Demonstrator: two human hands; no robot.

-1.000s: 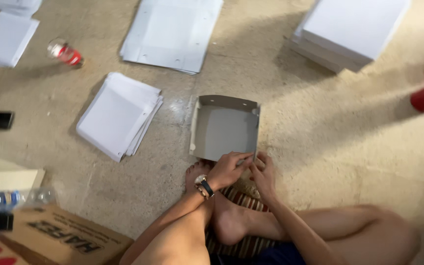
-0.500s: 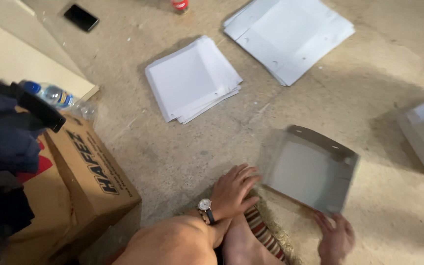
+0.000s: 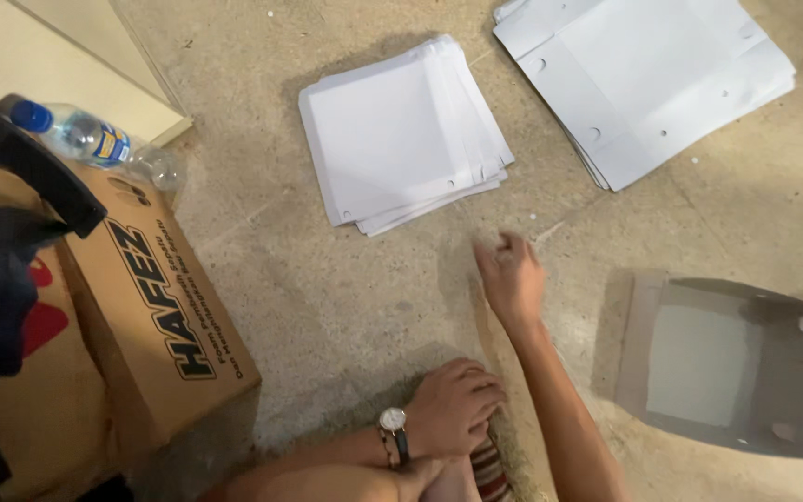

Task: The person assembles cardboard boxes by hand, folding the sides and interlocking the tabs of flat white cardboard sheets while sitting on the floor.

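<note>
Head view: right hand [image 3: 511,274] hovers over concrete floor [image 3: 346,297] near paper stack [image 3: 401,130].

We see the stack of flat white sheets [image 3: 406,135] nearest our reaching hand, at twelve o'clock on the concrete floor. The sheets are squarish, lying flat, fanned slightly at the right and lower edges, with small punched holes near the border. The folded grey box [image 3: 722,363] sits at three o'clock, open side up, walls raised, slightly blurred, well apart from the stack.
</note>
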